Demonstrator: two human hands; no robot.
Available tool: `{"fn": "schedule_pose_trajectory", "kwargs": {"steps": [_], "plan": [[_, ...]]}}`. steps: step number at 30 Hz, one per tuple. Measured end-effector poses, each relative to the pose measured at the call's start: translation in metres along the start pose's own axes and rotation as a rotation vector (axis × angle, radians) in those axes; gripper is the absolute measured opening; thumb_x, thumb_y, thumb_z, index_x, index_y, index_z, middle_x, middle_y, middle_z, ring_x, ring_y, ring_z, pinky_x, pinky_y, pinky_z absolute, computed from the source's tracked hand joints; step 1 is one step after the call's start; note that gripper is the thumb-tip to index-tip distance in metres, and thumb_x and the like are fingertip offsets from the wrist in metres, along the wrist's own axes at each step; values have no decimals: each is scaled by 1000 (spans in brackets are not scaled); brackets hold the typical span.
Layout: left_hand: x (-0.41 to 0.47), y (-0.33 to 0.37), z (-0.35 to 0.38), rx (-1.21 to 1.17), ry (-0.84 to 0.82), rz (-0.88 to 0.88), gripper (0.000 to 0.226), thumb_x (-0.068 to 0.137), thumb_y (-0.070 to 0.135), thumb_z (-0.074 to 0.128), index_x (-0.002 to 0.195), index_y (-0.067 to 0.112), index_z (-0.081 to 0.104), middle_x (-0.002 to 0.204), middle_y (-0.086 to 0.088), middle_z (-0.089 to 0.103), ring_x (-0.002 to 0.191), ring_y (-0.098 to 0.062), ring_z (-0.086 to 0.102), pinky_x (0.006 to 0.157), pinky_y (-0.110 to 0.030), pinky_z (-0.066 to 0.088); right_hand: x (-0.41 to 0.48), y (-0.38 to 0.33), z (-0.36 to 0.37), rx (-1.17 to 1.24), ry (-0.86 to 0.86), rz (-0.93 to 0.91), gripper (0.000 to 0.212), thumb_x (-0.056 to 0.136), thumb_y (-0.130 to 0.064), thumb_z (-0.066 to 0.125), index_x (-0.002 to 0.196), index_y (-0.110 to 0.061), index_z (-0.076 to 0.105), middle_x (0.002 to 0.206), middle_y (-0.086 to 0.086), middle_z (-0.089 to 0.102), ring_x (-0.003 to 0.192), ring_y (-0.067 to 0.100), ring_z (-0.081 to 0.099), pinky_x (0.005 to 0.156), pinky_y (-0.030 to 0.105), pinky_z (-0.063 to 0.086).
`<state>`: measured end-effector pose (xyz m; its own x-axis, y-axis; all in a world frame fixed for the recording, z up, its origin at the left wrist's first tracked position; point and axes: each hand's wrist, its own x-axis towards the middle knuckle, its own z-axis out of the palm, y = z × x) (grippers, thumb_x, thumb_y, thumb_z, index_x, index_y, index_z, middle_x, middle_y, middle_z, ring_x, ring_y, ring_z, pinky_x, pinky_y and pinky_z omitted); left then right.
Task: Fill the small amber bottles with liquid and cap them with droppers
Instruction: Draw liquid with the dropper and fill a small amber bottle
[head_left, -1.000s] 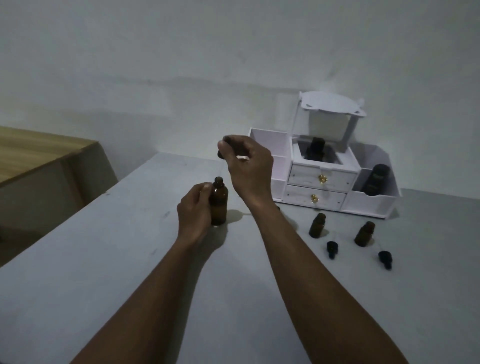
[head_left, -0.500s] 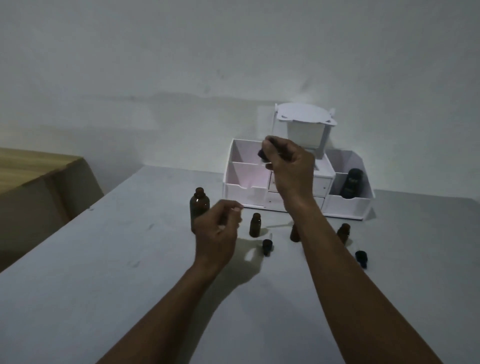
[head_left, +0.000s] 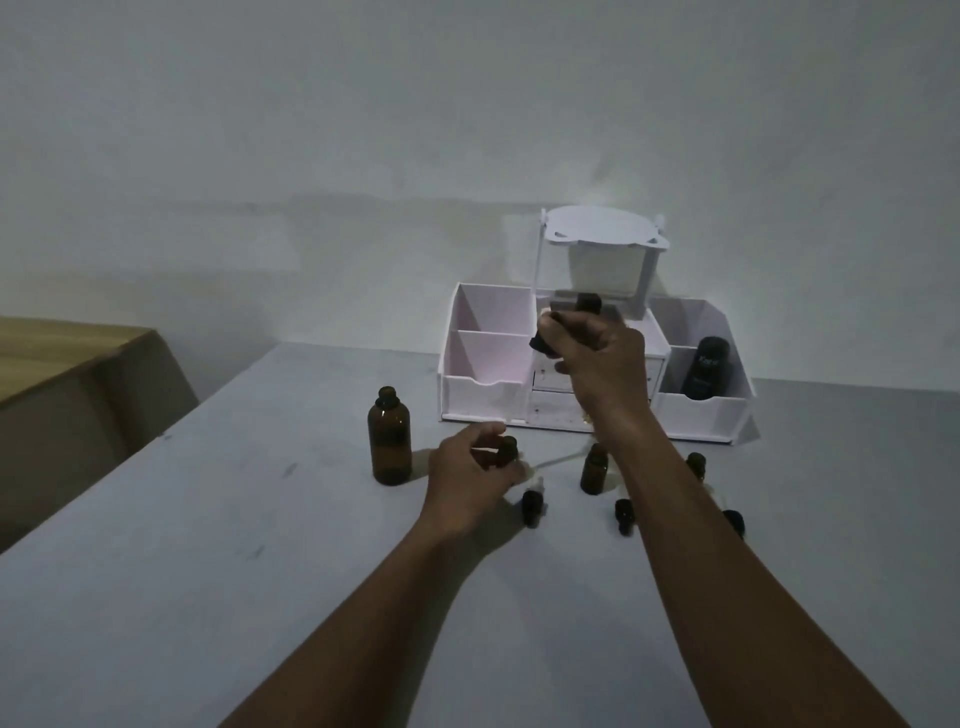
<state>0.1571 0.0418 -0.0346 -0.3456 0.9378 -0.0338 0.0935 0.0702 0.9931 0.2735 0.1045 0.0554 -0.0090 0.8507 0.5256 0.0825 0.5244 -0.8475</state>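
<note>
A large amber bottle (head_left: 389, 436) stands open on the grey table (head_left: 208, 571). My left hand (head_left: 467, 483) curls round a small amber bottle (head_left: 506, 451) standing to its right. My right hand (head_left: 597, 364) is raised above the table and pinches a dark dropper (head_left: 540, 345), its thin pipette slanting down toward the small bottle. Two more small amber bottles (head_left: 594, 470) (head_left: 695, 465) stand further right; the far one is partly hidden by my right forearm. Black dropper caps (head_left: 533, 505) (head_left: 625, 514) (head_left: 733, 521) lie in front of them.
A white organiser (head_left: 483, 395) with drawers and open compartments stands against the wall, a dark bottle (head_left: 705, 371) in its right compartment and another dark item behind my right hand. A wooden surface (head_left: 67, 364) lies at the left, beyond the table's edge.
My left hand let go of the large bottle, moved right and took hold of a small bottle. My right hand carried the dropper rightward over the small bottles. The view shifted left.
</note>
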Motion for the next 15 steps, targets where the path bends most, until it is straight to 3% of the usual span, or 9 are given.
{"fn": "schedule_pose_trajectory", "kwargs": {"steps": [5,9,15], "plan": [[-1,-1,-5,29,-23,35,37,73,10,87,97,29,66,102,7,72,97,-17,69,88,-39,58,0,4,3,-43,-16,-6,6,89,-26,71,91,-31,68,76,-27,65,69,-15,66,66,9,54],[-4,0,-5,124,-24,103,28,77,10,83,94,27,69,97,9,67,91,-14,65,73,-20,54,-1,7,4,-60,-19,4,5,89,-25,71,90,-28,69,74,-26,65,68,-15,66,63,4,51],[-3,1,-6,118,-45,120,25,81,9,79,92,28,66,95,10,65,86,-9,60,64,-13,44,-2,17,8,-139,-34,-1,14,88,-28,72,100,-22,74,76,-26,66,70,-14,66,66,8,52]]}}
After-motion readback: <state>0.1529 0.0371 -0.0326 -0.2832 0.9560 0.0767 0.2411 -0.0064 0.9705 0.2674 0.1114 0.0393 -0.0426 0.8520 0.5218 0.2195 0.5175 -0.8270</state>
